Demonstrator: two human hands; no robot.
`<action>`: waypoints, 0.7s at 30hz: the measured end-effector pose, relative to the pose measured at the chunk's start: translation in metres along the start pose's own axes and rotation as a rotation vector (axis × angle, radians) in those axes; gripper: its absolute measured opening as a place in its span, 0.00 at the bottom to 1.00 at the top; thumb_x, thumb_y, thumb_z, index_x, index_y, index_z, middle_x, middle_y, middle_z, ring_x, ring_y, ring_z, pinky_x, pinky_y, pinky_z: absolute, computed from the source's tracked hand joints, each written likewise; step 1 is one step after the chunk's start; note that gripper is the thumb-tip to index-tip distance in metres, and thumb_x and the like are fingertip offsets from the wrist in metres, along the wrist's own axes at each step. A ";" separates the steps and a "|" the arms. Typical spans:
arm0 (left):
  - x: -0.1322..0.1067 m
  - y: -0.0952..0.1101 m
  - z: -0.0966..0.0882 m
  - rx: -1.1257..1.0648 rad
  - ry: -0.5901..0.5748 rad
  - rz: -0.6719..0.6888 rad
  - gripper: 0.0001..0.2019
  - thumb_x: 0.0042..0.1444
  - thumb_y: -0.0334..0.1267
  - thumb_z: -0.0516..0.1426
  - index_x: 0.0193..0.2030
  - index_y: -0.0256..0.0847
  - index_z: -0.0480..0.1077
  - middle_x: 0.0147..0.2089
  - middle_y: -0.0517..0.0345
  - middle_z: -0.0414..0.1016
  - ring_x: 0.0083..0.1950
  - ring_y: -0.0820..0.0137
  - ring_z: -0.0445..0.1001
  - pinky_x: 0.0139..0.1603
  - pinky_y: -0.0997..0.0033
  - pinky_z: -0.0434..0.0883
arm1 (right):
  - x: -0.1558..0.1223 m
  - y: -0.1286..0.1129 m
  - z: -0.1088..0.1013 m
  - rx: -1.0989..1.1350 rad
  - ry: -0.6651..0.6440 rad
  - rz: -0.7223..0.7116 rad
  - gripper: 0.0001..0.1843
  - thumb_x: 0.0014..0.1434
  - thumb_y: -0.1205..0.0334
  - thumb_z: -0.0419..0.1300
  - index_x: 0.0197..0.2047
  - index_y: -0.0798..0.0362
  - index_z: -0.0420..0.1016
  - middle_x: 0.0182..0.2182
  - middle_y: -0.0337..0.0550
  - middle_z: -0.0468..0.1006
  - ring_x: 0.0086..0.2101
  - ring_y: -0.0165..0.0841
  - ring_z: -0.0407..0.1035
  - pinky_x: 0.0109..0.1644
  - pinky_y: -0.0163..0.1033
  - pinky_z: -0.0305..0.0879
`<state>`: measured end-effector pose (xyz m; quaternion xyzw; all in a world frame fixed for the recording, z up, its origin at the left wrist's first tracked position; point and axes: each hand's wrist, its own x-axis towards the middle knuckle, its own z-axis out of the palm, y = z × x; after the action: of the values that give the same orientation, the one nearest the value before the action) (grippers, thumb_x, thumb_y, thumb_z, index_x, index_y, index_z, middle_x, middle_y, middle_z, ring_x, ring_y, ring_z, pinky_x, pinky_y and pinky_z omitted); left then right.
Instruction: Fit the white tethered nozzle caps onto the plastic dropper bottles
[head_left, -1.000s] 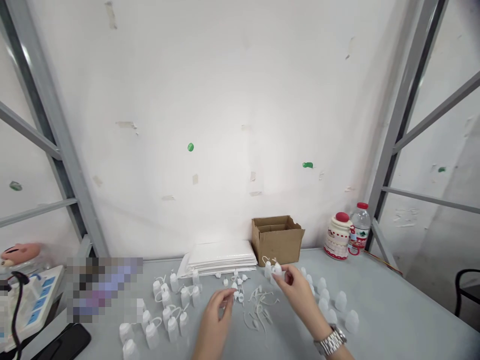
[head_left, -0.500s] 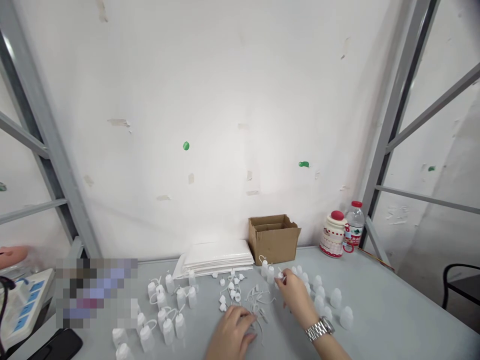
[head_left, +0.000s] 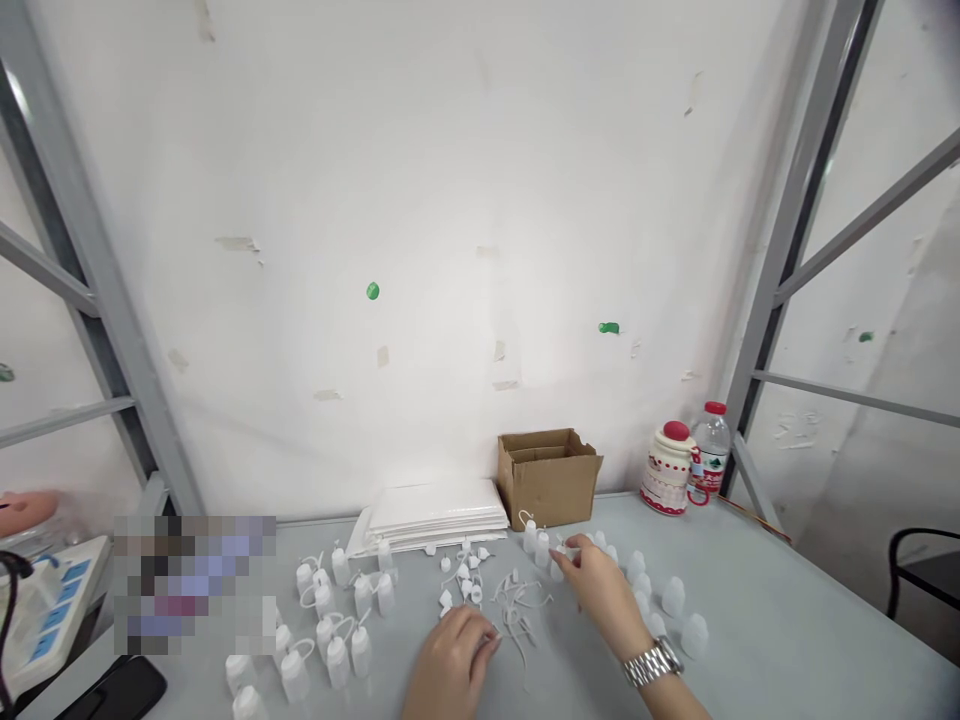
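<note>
Small translucent bottles (head_left: 295, 682), several with looped tubes, stand at lower left; frosted round-shouldered ones (head_left: 695, 637) gather at lower right. The hands are well apart: the right hand (head_left: 564, 548) has fingers parted beside a small bottle (head_left: 556, 572); the left hand (head_left: 491, 640) curls by thin white tubes (head_left: 516, 610), its grip unclear. An open cardboard box (head_left: 555, 495) sits behind on the smooth grey worktop (head_left: 780, 630).

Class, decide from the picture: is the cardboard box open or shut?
Open: no lid covers the box, and its inner walls show through the top. Its floor is hidden.
</note>
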<state>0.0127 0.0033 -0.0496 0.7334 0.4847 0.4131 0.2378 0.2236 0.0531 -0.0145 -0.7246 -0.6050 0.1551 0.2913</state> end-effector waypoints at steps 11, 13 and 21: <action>0.000 0.012 0.004 -0.214 0.200 -0.203 0.03 0.48 0.40 0.57 0.26 0.47 0.71 0.29 0.57 0.78 0.30 0.67 0.73 0.33 0.74 0.67 | 0.003 0.008 -0.040 -0.283 0.126 0.079 0.17 0.59 0.55 0.45 0.39 0.54 0.71 0.38 0.49 0.75 0.33 0.37 0.72 0.30 0.37 0.60; 0.001 0.015 0.006 -0.275 0.223 -0.244 0.06 0.46 0.41 0.58 0.23 0.45 0.69 0.29 0.57 0.78 0.27 0.69 0.72 0.31 0.74 0.67 | 0.001 0.010 -0.038 -0.339 0.106 0.065 0.15 0.58 0.58 0.47 0.39 0.55 0.72 0.39 0.51 0.74 0.33 0.39 0.72 0.30 0.38 0.59; 0.012 0.017 -0.011 -0.709 0.199 -0.450 0.15 0.37 0.46 0.64 0.27 0.41 0.66 0.28 0.52 0.77 0.32 0.63 0.76 0.26 0.72 0.69 | -0.003 0.010 -0.029 -0.426 0.034 0.003 0.09 0.55 0.68 0.52 0.31 0.57 0.74 0.34 0.52 0.74 0.32 0.41 0.73 0.27 0.37 0.55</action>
<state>0.0144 0.0061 -0.0263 0.4391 0.4810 0.5606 0.5113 0.2477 0.0424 0.0016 -0.7733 -0.6179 0.0117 0.1416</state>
